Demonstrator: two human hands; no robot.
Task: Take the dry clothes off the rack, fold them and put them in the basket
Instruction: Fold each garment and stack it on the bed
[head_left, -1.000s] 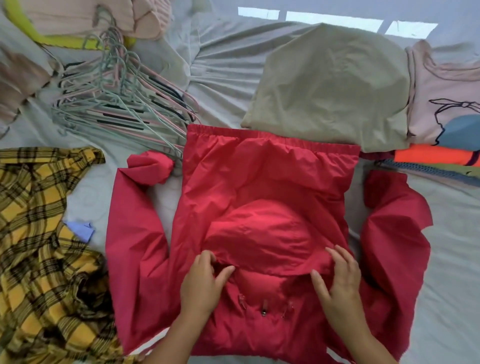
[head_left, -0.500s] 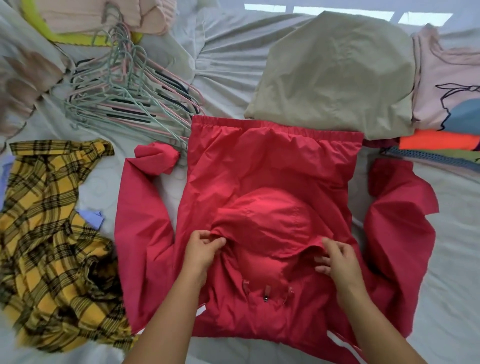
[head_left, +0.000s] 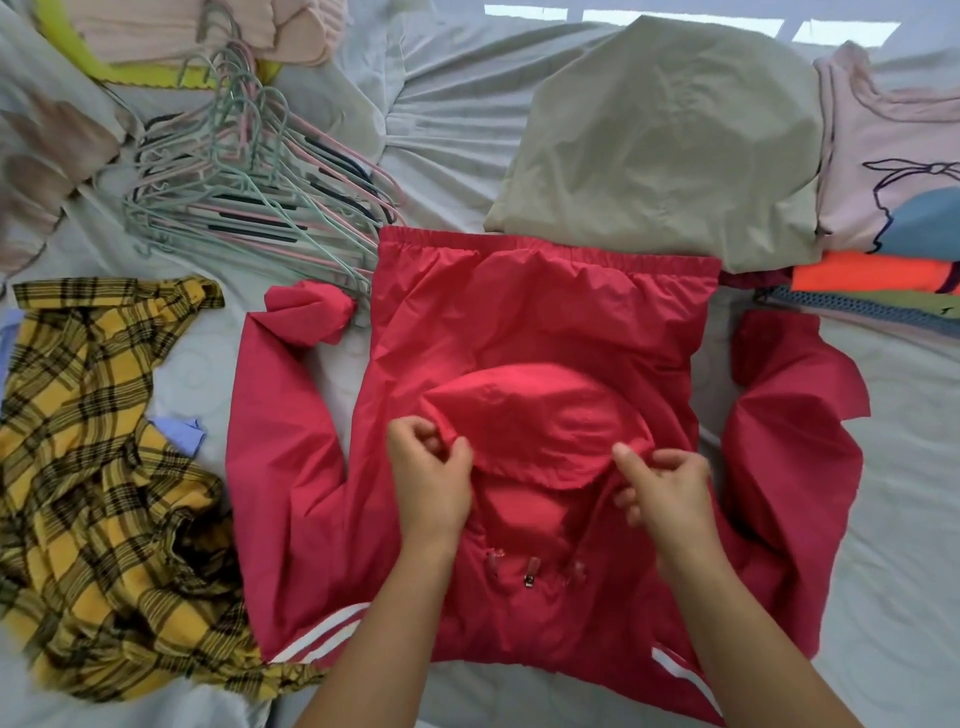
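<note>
Left hand (head_left: 434, 478) pinches the near rim of the hood (head_left: 540, 415) between thumb and curled fingers; right hand (head_left: 665, 488) does the same on the rim's other end, thumb raised, fingers bent round the fabric edge. A second ago both palms lay flat on the hood, pressing it down; now the fingers have closed on the rim and the cloth bunches slightly at each pinch. Reads as a shift from smoothing to tugging the hood square on the back of the red jacket (head_left: 545, 312), so folding is only at the start. The jacket lies flat at frame centre on the grey sheet (head_left: 893, 519), hem toward the top, zip pull (head_left: 530, 577) just below the hands. Both sleeves are unfolded: one (head_left: 280, 467) runs down the left with its cuff balled up, the other (head_left: 789, 467) splays right. Touching the hem's upper right, a beige garment (head_left: 670, 140); beside that a pink printed shirt (head_left: 893, 156) over an orange piece (head_left: 872, 273). A heap of hangers (head_left: 249, 208) at upper left nearly meets the balled cuff and could snag the sleeve when it swings in. Yellow plaid shirt (head_left: 93, 467) lies crumpled at left, unfolded. A yellow-green rim (head_left: 67, 57) at top left may be the basket; cannot tell.
</note>
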